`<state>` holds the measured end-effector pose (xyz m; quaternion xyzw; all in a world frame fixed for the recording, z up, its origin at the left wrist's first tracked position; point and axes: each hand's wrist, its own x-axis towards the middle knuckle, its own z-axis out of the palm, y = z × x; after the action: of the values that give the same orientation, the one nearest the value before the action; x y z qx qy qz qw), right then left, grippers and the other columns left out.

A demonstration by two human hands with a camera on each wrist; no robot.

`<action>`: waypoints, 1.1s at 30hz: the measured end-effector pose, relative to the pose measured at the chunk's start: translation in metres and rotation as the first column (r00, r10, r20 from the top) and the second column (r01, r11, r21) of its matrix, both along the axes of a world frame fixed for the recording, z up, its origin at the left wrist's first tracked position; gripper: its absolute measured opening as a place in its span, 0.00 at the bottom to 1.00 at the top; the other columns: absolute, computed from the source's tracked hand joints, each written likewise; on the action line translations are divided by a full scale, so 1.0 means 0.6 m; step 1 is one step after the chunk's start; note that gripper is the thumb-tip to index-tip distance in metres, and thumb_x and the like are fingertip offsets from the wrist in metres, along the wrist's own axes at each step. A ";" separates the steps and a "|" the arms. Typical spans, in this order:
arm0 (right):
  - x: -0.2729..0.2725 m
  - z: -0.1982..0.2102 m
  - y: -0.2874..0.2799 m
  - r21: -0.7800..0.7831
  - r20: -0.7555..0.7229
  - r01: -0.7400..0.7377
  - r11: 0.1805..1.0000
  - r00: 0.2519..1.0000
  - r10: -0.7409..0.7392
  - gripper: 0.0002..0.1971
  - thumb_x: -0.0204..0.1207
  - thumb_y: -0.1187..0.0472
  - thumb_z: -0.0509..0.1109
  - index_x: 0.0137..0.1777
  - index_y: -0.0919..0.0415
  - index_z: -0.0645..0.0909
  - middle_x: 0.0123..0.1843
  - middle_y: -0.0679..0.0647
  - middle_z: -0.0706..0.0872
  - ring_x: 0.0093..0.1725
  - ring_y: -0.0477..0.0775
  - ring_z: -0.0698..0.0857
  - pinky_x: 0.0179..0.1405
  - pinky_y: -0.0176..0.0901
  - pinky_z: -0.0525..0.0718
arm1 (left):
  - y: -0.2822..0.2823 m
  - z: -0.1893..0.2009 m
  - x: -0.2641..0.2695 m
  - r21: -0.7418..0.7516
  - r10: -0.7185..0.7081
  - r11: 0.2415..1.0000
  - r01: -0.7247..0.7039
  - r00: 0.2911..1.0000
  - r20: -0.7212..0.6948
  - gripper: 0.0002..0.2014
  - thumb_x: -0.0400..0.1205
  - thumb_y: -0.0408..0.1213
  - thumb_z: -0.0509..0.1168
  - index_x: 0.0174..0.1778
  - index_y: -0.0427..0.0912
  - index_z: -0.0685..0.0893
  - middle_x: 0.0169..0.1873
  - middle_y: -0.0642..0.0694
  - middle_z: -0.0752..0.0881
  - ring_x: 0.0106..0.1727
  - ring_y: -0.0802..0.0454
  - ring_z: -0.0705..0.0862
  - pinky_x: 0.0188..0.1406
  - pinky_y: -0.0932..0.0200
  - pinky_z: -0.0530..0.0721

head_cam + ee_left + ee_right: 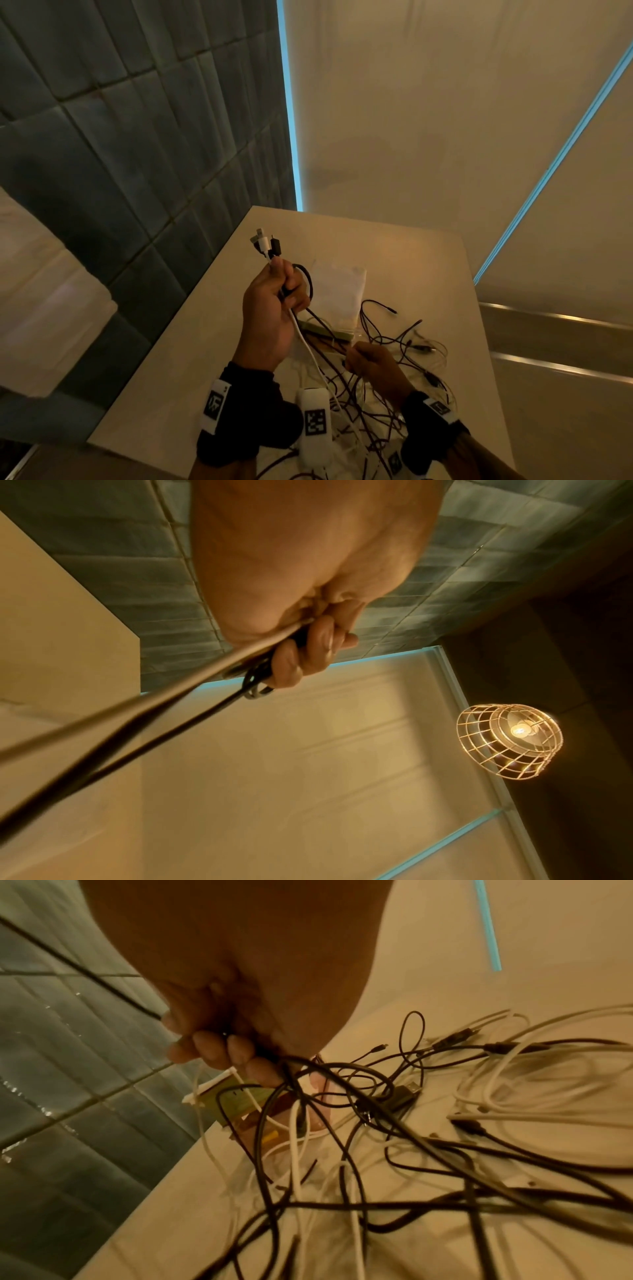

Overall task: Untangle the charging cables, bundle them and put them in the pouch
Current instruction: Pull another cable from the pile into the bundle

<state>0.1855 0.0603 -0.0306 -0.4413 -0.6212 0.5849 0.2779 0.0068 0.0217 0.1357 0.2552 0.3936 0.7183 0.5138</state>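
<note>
My left hand is raised above the table and grips a white cable and a black cable just below their connectors, which stick up past my thumb. In the left wrist view the curled fingers clamp both cables, which run down to the left. Lower and to the right, my right hand holds dark cables, its fingers curled round them. A tangle of black and white cables lies on the table. The pale pouch with a green strip lies flat beyond my hands, partly under cables.
The beige table has its left edge beside a grey tiled wall. Its right edge drops to a metal-trimmed ledge. A wire-cage lamp hangs overhead. Bare tabletop shows beyond the pouch.
</note>
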 end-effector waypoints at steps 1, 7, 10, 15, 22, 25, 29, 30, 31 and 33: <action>0.000 0.011 0.004 -0.008 -0.008 0.009 1.000 1.000 -0.009 0.15 0.82 0.62 0.66 0.32 0.58 0.81 0.29 0.53 0.78 0.30 0.47 0.77 0.33 0.39 0.77 | 0.001 -0.004 -0.001 -0.018 0.012 1.000 -0.013 1.000 -0.014 0.17 0.89 0.40 0.49 0.34 0.41 0.71 0.24 0.51 0.69 0.21 0.57 0.62 0.23 0.61 0.61; -0.030 0.120 0.041 -0.033 -0.218 0.154 0.987 0.963 -0.158 0.10 0.79 0.66 0.69 0.40 0.74 0.82 0.27 0.53 0.75 0.25 0.48 0.73 0.23 0.37 0.73 | 0.010 -0.024 0.004 -0.154 0.061 0.985 -0.080 0.991 -0.123 0.18 0.90 0.37 0.49 0.34 0.40 0.71 0.25 0.46 0.76 0.22 0.55 0.69 0.21 0.63 0.67; -0.051 0.180 0.036 0.062 -0.309 0.129 0.990 0.945 -0.104 0.10 0.77 0.66 0.72 0.39 0.73 0.81 0.26 0.53 0.77 0.26 0.50 0.73 0.22 0.39 0.71 | 0.012 -0.032 0.013 -0.228 0.059 0.967 -0.113 0.971 -0.231 0.18 0.90 0.37 0.48 0.34 0.40 0.70 0.25 0.46 0.85 0.26 0.51 0.73 0.27 0.58 0.66; -0.075 0.227 0.010 0.235 -0.265 -0.083 0.968 0.953 0.146 0.09 0.75 0.71 0.73 0.35 0.75 0.81 0.31 0.46 0.87 0.29 0.50 0.82 0.30 0.38 0.78 | 0.004 -0.013 0.024 -0.227 -0.004 0.974 -0.005 0.999 -0.041 0.18 0.89 0.40 0.51 0.34 0.39 0.73 0.31 0.41 0.85 0.35 0.46 0.81 0.35 0.56 0.82; -0.025 0.162 -0.001 0.231 -0.123 -0.196 0.953 0.966 0.228 0.17 0.82 0.56 0.66 0.30 0.57 0.80 0.26 0.46 0.79 0.26 0.42 0.75 0.29 0.34 0.73 | 0.003 0.000 0.012 -0.010 -0.055 0.998 0.058 0.982 0.182 0.18 0.89 0.41 0.49 0.33 0.43 0.69 0.26 0.49 0.69 0.27 0.53 0.68 0.30 0.59 0.71; 0.022 0.125 -0.011 0.292 -0.007 -0.184 0.939 0.981 0.194 0.18 0.83 0.51 0.64 0.33 0.56 0.79 0.28 0.47 0.76 0.30 0.42 0.74 0.32 0.38 0.72 | 0.002 -0.005 0.021 -0.038 -0.063 0.997 0.068 0.992 0.106 0.17 0.89 0.40 0.49 0.33 0.42 0.69 0.24 0.50 0.67 0.25 0.54 0.64 0.27 0.59 0.67; 0.099 0.116 -0.031 0.380 0.027 -0.040 0.924 0.999 0.032 0.18 0.84 0.53 0.64 0.32 0.57 0.79 0.28 0.53 0.79 0.29 0.43 0.77 0.30 0.37 0.76 | 0.006 -0.025 0.041 -0.108 -0.141 0.986 0.130 0.985 -0.101 0.17 0.89 0.40 0.50 0.34 0.39 0.70 0.26 0.44 0.77 0.27 0.48 0.78 0.34 0.51 0.81; 0.124 0.116 -0.037 0.377 0.032 0.021 0.926 0.999 -0.036 0.17 0.83 0.57 0.64 0.31 0.56 0.79 0.27 0.52 0.80 0.28 0.39 0.76 0.30 0.32 0.74 | 0.008 -0.028 0.043 -0.136 -0.170 0.980 0.147 0.969 -0.180 0.17 0.89 0.39 0.49 0.35 0.39 0.71 0.28 0.42 0.83 0.30 0.44 0.83 0.39 0.48 0.85; 0.151 0.115 -0.043 0.359 0.063 0.089 0.929 0.991 -0.119 0.17 0.82 0.61 0.64 0.30 0.56 0.79 0.27 0.53 0.80 0.27 0.38 0.76 0.29 0.29 0.73 | 0.009 -0.031 0.043 -0.175 -0.192 0.973 0.150 0.949 -0.252 0.17 0.90 0.39 0.48 0.36 0.40 0.71 0.31 0.39 0.87 0.35 0.41 0.87 0.44 0.45 0.86; 0.220 0.103 -0.059 0.296 0.122 0.234 0.926 0.952 -0.279 0.18 0.82 0.58 0.66 0.28 0.56 0.79 0.26 0.52 0.81 0.25 0.39 0.77 0.26 0.26 0.71 | 0.012 -0.031 0.039 -0.237 -0.178 0.967 0.095 0.916 -0.360 0.17 0.90 0.39 0.48 0.38 0.39 0.73 0.35 0.36 0.90 0.39 0.39 0.89 0.48 0.43 0.86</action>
<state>0.3177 0.0252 0.0315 -0.5215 -0.6543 0.4127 0.3600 0.0304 0.0291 0.1169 0.3591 0.5414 0.5710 0.5019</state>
